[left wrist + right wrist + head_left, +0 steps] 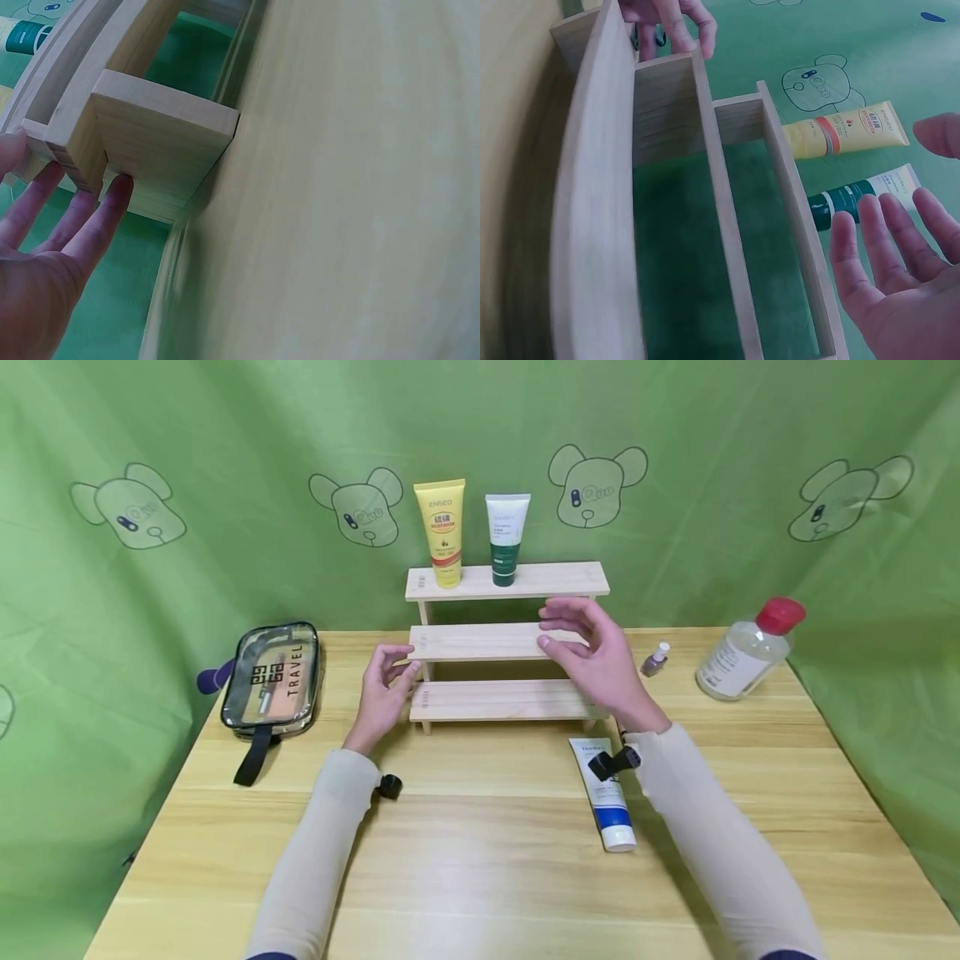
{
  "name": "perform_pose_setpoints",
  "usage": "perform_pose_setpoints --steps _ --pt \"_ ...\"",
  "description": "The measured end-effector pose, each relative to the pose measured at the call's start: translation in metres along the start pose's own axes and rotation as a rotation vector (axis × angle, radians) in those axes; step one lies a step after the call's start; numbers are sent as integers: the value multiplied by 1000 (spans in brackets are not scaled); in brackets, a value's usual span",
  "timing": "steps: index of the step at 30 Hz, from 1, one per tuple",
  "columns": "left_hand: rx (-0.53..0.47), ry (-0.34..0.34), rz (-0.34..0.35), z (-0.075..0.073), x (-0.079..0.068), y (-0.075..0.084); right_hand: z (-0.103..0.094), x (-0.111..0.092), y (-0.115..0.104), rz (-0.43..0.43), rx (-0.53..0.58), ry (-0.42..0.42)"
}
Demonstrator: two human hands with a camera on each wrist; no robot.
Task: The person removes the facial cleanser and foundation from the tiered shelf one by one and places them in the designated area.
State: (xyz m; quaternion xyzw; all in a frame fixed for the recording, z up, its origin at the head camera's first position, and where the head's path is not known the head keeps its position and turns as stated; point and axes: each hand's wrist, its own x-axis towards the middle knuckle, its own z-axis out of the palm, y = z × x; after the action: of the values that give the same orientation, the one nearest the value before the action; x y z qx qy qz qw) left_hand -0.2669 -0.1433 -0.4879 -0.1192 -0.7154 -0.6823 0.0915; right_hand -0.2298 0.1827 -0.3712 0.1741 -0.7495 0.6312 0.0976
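Observation:
A three-tier wooden rack (495, 700) stands on the table. At its left end, my left hand (385, 693) has its fingertips against the ends of the lower shelves, the fingers (82, 214) fairly straight in the left wrist view. My right hand (596, 656) is raised over the right part of the rack, thumb and fingers apart, holding nothing. A yellow tube (444, 531) and a white-and-green tube (506, 539) stand upright on the top shelf. Below the right forearm a white tube with a blue band (602, 789) lies on the table.
A clear travel pouch (276, 681) with a black strap lies at the left. To the rack's right are a small nail polish bottle (656, 658), lying down, and a clear bottle with a red cap (742, 660). A green curtain (480, 418) hangs behind the table (450, 860).

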Motion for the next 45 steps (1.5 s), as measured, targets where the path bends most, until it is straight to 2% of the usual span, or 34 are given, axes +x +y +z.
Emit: perform_pose_setpoints --steps 8,21,31,45 --pt "12 -1 -7 2 0 3 11 34 -12 -27 42 71" --pt "16 -9 11 3 2 0 13 70 -16 -3 25 95" --pt "8 -6 11 2 -1 -2 17 90 -15 23 -46 90" --pt "6 -1 11 0 0 -2 28 123 -13 121 -123 34"
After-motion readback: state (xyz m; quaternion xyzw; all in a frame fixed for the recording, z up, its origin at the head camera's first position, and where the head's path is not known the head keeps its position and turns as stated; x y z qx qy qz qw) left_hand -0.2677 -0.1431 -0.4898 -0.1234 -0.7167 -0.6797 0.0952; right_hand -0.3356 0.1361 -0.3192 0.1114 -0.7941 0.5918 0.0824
